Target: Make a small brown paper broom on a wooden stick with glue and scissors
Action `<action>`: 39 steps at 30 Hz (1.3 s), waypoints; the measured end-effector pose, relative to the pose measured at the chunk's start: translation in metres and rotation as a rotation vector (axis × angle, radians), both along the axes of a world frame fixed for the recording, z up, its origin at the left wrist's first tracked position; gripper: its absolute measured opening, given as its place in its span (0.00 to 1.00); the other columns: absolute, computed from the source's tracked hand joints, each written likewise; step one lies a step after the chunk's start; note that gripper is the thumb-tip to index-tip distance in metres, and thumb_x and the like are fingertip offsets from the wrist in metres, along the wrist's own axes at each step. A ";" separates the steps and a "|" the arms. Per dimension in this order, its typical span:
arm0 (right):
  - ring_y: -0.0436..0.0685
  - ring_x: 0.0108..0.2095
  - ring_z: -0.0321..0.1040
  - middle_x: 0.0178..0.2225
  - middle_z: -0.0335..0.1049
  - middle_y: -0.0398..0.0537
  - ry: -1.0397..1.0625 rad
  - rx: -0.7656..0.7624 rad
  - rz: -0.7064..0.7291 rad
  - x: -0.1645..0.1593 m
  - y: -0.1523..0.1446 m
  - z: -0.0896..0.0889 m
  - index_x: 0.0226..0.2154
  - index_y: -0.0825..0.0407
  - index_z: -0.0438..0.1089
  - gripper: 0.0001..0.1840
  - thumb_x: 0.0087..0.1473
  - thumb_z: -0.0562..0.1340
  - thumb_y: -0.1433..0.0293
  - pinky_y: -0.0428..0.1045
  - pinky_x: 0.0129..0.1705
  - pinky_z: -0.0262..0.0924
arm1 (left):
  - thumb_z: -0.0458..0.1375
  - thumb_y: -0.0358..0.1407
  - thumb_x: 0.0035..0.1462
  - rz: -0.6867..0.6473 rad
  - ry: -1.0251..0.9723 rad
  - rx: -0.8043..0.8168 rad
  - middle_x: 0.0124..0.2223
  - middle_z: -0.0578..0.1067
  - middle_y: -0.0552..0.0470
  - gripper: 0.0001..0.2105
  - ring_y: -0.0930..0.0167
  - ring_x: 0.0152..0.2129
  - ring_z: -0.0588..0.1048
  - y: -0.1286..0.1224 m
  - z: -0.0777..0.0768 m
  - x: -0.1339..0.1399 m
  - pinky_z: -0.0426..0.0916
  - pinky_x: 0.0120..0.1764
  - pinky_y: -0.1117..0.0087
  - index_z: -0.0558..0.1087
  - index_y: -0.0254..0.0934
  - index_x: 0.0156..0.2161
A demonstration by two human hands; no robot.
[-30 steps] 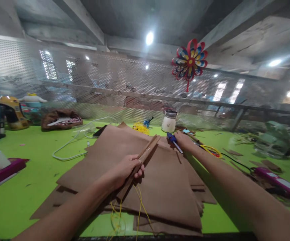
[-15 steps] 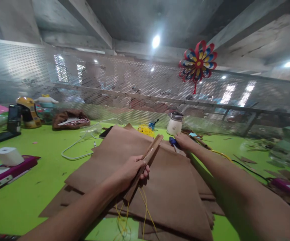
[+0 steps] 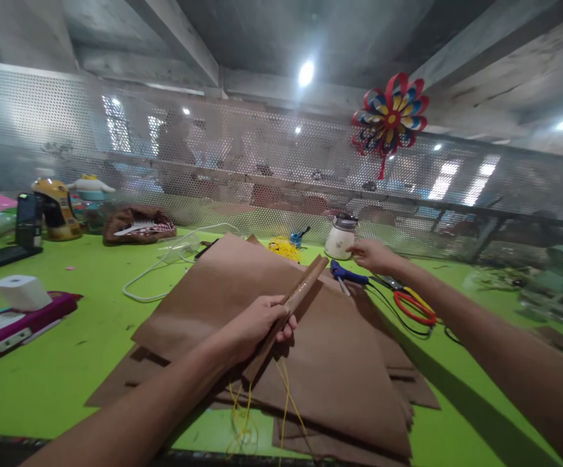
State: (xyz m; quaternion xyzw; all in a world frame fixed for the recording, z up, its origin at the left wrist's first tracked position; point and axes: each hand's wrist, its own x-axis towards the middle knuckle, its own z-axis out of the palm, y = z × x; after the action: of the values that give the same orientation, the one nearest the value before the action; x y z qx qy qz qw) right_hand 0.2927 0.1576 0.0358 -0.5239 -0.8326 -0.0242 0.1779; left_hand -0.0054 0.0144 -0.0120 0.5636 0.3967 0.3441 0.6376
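Note:
My left hand (image 3: 268, 324) is closed around a long folded strip of brown paper (image 3: 305, 284), held slantwise over a stack of brown paper sheets (image 3: 330, 363). A glossy streak runs along the strip's upper part. My right hand (image 3: 373, 257) reaches forward at the side of a white jar with a grey lid (image 3: 340, 237); its fingers are loosely parted, with nothing visible in them. I cannot tell whether the fingertips touch the jar. Just below that hand, a blue glue gun (image 3: 347, 272) lies at the stack's far edge. Yellow strings (image 3: 285, 395) hang below the left hand.
Red-handled scissors (image 3: 414, 308) lie under my right forearm. Behind the stack are a yellow string bundle (image 3: 284, 248) and a small blue bottle (image 3: 297, 239). A white cable (image 3: 128, 285) curves left of the stack, near a purple power strip (image 3: 28, 327). Perforated metal panels (image 3: 242, 162) stand behind.
My right hand has moved off the glue gun, slightly up and right beside the jar. The glue gun and scissors now show more fully. My left hand still holds the strip.

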 end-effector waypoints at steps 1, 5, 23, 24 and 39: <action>0.58 0.38 0.69 0.39 0.74 0.52 0.155 0.016 0.038 -0.008 -0.015 0.001 0.39 0.53 0.74 0.16 0.45 0.60 0.74 0.52 0.43 0.60 | 0.52 0.34 0.51 -0.013 -0.009 0.004 0.17 0.65 0.56 0.07 0.79 0.13 0.61 0.000 0.000 0.000 0.56 0.19 0.76 0.66 0.33 0.26; 0.53 0.28 0.68 0.29 0.73 0.50 0.780 -0.352 0.153 -0.050 -0.072 -0.019 0.33 0.55 0.73 0.12 0.48 0.62 0.64 0.51 0.34 0.63 | 0.51 0.32 0.52 -0.059 -0.100 0.048 0.20 0.67 0.54 0.06 0.80 0.14 0.60 -0.001 0.001 -0.001 0.53 0.19 0.77 0.67 0.31 0.28; 0.48 0.26 0.62 0.28 0.68 0.44 1.622 -0.691 0.401 -0.091 -0.114 -0.039 0.30 0.54 0.70 0.09 0.43 0.68 0.71 0.47 0.30 0.58 | 0.49 0.30 0.57 -0.267 -0.266 -0.028 0.28 0.69 0.52 0.19 0.82 0.15 0.60 -0.005 0.005 -0.002 0.48 0.17 0.79 0.63 0.35 0.54; 0.49 0.27 0.62 0.29 0.69 0.45 1.627 -0.696 0.401 -0.090 -0.114 -0.038 0.30 0.54 0.70 0.09 0.43 0.68 0.71 0.47 0.30 0.58 | 0.48 0.30 0.57 -0.260 -0.259 -0.023 0.28 0.69 0.52 0.20 0.82 0.15 0.60 -0.006 0.005 -0.001 0.49 0.17 0.79 0.62 0.36 0.55; 0.49 0.25 0.62 0.27 0.66 0.45 1.630 -0.665 0.229 -0.081 -0.113 -0.032 0.31 0.53 0.65 0.07 0.47 0.63 0.69 0.46 0.26 0.57 | 0.50 0.32 0.56 -0.132 -0.168 0.005 0.27 0.71 0.52 0.27 0.81 0.16 0.61 -0.009 0.003 0.006 0.54 0.20 0.78 0.54 0.39 0.62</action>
State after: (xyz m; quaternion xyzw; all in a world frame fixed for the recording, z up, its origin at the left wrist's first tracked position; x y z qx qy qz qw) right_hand 0.2121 0.0449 0.0039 -0.3163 -0.4581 0.6175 0.5556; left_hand 0.0004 0.0050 -0.0091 0.5593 0.3032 0.3482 0.6885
